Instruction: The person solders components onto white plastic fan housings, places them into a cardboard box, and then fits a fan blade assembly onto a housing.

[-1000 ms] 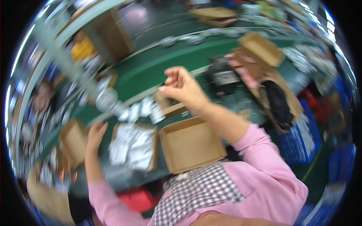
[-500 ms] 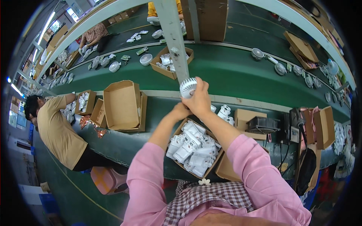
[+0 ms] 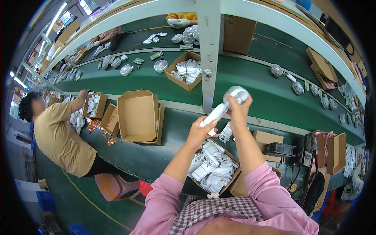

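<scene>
In the head view, near the middle of the frame, both hands are raised above the green bench and hold a small white hand fan (image 3: pixel 226 106). The left hand (image 3: pixel 200 132) is closed around the lower end of the fan's handle, thumb on top. The right hand (image 3: pixel 237 111) grips just under the round fan head, fingers (image 3: pixel 239 102) wrapped about the neck, so the fan slants from lower left up to upper right between the two hands. Both arms wear pink sleeves and come in from the lower edge, above a checked apron.

Right below the hands, at lower centre, an open cardboard box (image 3: pixel 231 184) sits on the bench, filled with more white fan parts (image 3: pixel 211 168). Just to its right lies a flat brown carton (image 3: pixel 266 138) with a dark grey device (image 3: pixel 279 149) on it.

To the left of centre stands a large empty cardboard box (image 3: pixel 138 115), flaps open. Farther left a person in a tan shirt (image 3: pixel 58 137) sits on a pink stool (image 3: pixel 113 186) and reaches one hand into a small box of white parts (image 3: pixel 93 105).

In the upper middle, beyond a white post (image 3: pixel 208 58), another open box of white parts (image 3: pixel 187 70) rests on the green conveyor belt (image 3: pixel 254 82), with round fan heads (image 3: pixel 160 65) scattered along it toward both the upper left and the right edge.
</scene>
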Action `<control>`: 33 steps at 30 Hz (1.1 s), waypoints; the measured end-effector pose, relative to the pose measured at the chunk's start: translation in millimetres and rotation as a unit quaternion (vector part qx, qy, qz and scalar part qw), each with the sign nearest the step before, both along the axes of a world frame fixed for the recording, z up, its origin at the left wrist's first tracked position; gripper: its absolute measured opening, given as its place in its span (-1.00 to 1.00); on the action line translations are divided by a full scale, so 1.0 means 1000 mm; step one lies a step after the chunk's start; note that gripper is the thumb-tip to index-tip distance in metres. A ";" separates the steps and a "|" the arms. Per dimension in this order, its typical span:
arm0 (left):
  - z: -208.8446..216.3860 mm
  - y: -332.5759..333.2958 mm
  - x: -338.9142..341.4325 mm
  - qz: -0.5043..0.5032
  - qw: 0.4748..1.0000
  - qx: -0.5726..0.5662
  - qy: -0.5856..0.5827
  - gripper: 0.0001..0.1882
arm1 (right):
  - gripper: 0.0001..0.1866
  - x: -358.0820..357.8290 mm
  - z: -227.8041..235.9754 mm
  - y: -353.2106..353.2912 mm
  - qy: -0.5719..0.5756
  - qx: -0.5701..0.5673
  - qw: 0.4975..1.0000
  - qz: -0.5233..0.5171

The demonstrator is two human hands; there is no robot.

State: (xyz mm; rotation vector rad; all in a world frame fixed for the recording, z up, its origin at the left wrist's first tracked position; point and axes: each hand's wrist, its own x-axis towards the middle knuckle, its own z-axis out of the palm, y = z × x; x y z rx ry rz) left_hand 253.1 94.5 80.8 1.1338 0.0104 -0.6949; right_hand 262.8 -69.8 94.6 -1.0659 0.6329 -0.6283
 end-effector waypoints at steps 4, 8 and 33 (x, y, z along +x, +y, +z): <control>-0.024 0.021 0.009 0.035 0.998 0.040 -0.012 -0.72 | -0.03 0.012 0.020 -0.045 0.031 0.030 0.998 -0.043; -0.067 0.018 0.048 -0.038 0.997 0.012 0.071 -0.63 | 0.03 0.040 0.025 -0.047 0.038 0.015 0.998 -0.042; 0.035 -0.063 0.040 -0.107 0.936 -0.276 0.190 -0.46 | 0.00 -0.018 0.045 -0.076 -0.394 0.063 0.912 0.096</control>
